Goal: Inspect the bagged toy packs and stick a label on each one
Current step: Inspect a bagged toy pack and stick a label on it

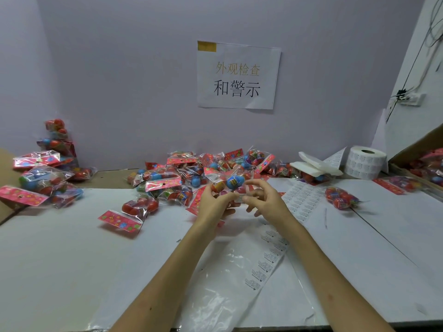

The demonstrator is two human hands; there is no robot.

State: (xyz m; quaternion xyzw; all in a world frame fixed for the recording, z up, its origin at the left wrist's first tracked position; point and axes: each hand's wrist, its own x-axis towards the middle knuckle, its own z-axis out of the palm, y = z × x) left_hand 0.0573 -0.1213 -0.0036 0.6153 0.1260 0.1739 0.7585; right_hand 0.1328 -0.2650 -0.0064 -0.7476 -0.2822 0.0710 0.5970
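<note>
holding a toy pack (233, 183) over the middle of the surface (72, 259), the left grip (215, 202) curls round its lower end; the right grip (263, 200) pinches a white label (239, 199) against it. other packs (182, 173) heap at twelve o'clock, a label roll (365, 161) at two o'clock.

Pale purple on the wall (119, 68). White paper sign (237, 75) with a yellow patch in one corner, gold writing on top, black writing below. Clear toy pack (231, 185) with a blue ball and a red one inside. Same red and blue in the pile of packs (182, 173), plus pink-red tops with yellow, green and blue shapes. White on the small label (239, 200), the label roll (365, 162) and the label strip (266, 262), with tiny black print. White table (60, 259).
</note>
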